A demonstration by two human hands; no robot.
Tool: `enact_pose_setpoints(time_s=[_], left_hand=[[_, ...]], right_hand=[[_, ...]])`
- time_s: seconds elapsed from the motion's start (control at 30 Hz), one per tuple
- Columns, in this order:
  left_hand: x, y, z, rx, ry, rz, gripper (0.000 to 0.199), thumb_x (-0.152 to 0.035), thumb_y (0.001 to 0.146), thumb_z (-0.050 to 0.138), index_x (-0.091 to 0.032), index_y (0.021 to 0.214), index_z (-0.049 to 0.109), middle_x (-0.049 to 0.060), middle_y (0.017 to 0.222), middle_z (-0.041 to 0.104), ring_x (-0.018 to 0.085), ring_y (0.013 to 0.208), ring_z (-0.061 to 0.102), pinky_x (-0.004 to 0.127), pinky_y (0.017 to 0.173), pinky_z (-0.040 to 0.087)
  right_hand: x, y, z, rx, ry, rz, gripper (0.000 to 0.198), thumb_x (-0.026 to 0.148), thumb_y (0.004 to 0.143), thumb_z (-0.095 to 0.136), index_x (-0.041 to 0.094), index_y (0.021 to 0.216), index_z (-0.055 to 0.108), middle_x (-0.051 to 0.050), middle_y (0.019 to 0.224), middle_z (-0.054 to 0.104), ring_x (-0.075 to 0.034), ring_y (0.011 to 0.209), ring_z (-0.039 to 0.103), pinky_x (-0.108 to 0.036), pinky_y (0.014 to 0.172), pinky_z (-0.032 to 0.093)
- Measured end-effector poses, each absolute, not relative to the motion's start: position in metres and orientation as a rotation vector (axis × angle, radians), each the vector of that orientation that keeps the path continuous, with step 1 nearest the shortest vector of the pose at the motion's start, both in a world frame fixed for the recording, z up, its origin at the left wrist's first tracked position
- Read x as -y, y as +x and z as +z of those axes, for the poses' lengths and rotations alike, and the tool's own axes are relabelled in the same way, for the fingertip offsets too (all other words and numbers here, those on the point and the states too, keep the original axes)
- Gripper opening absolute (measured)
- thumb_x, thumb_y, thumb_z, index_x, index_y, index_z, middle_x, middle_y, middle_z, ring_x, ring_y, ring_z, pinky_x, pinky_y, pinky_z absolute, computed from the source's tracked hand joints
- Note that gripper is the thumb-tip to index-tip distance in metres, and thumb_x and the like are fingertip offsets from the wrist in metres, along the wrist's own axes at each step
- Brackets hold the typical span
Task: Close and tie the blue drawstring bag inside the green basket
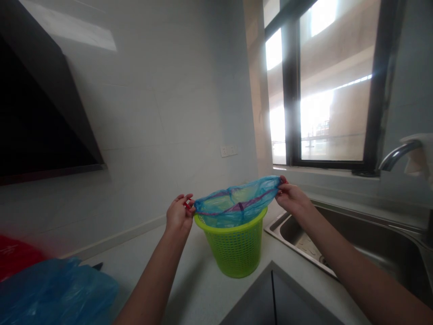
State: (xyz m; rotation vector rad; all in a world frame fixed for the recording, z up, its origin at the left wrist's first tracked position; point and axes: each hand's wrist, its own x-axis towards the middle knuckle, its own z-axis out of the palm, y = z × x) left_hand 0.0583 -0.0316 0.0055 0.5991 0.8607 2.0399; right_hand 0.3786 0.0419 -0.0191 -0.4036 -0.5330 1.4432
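Note:
A translucent blue garbage bag point(221, 203) with a purple drawstring band is stretched wide over a lime-green perforated plastic basket point(237, 253). Part of the bag hangs inside the basket, while its mouth sits above the rim. At the bag's left end, my left hand point(180, 212) pinches its edge, with a bit of red showing between the fingers. My right hand point(291, 196) grips the opposite end, raised higher than the left, and red shows there too. Both hands are closed. The basket stands upright on the pale countertop point(192, 289).
To the right is a steel sink point(365, 253) with a curved faucet point(399, 153). Blue plastic point(57, 293) and a red bag point(16, 257) lie at the lower left. A dark range hood point(43, 108) juts out above them. Behind are a wall socket point(228, 150) and a window point(331, 90).

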Motion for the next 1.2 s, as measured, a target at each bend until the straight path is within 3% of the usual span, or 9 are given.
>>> enact_pose_setpoints(time_s=[0.2,0.47,0.6,0.7,0.83,1.07,1.2], left_hand=[[0.033,0.061,0.005,-0.854,0.661,2.083,0.037,0.008,0.061,0.05,-0.018,0.087,0.047,0.002,0.078,0.061,0.008,0.047,0.049,0.017,0.037,0.033],[0.037,0.065,0.006,-0.84,0.681,2.106,0.039,0.005,0.055,0.05,-0.018,0.085,0.048,-0.001,0.075,0.057,0.007,0.046,0.046,0.017,0.037,0.033],[0.037,0.061,0.007,-0.82,0.708,2.12,0.041,0.005,0.052,0.049,-0.019,0.085,0.047,-0.004,0.069,0.051,0.005,0.041,0.036,0.016,0.035,0.023],[0.036,0.056,0.009,-0.85,0.709,2.081,0.041,0.004,0.052,0.049,-0.02,0.085,0.046,-0.005,0.067,0.048,0.005,0.04,0.033,0.017,0.034,0.02],[0.035,0.051,0.01,-0.884,0.706,2.015,0.039,0.004,0.052,0.048,-0.019,0.083,0.047,-0.004,0.067,0.049,0.005,0.039,0.032,0.017,0.033,0.019],[0.032,0.057,0.004,-0.837,0.748,1.958,0.034,0.002,0.048,0.05,-0.019,0.076,0.047,-0.005,0.063,0.047,0.005,0.037,0.032,0.017,0.032,0.018],[0.033,0.061,0.004,-0.837,0.756,1.975,0.034,0.001,0.048,0.051,-0.019,0.075,0.047,-0.005,0.062,0.047,0.004,0.037,0.032,0.016,0.033,0.018]], right_hand=[[-0.036,0.371,-0.021,0.677,-0.458,1.3,0.031,-0.003,0.058,0.059,0.017,0.078,0.072,0.001,0.071,0.065,-0.007,0.057,0.054,-0.016,0.046,0.042],[-0.026,0.368,-0.013,0.667,-0.299,1.324,0.007,0.017,0.071,0.071,0.017,0.078,0.073,-0.001,0.075,0.071,-0.011,0.067,0.062,-0.022,0.062,0.054],[-0.026,0.378,-0.007,0.622,-0.191,1.402,0.016,0.009,0.069,0.071,0.02,0.081,0.071,0.002,0.072,0.072,-0.011,0.067,0.065,-0.022,0.069,0.057],[-0.027,0.384,-0.007,0.608,-0.154,1.402,0.022,0.008,0.071,0.07,0.021,0.088,0.071,0.003,0.072,0.072,-0.009,0.064,0.064,-0.02,0.065,0.056],[-0.028,0.384,-0.009,0.674,-0.168,1.373,0.022,0.011,0.073,0.07,0.021,0.093,0.073,0.004,0.072,0.069,-0.007,0.055,0.057,-0.018,0.051,0.049],[-0.016,0.364,-0.014,0.925,-0.395,1.272,0.018,0.024,0.07,0.078,0.016,0.086,0.076,-0.004,0.085,0.074,-0.013,0.07,0.063,-0.024,0.061,0.053],[-0.009,0.357,-0.016,1.059,-0.407,1.312,0.027,0.027,0.07,0.075,0.016,0.094,0.079,-0.006,0.087,0.075,-0.014,0.068,0.063,-0.025,0.06,0.051]])
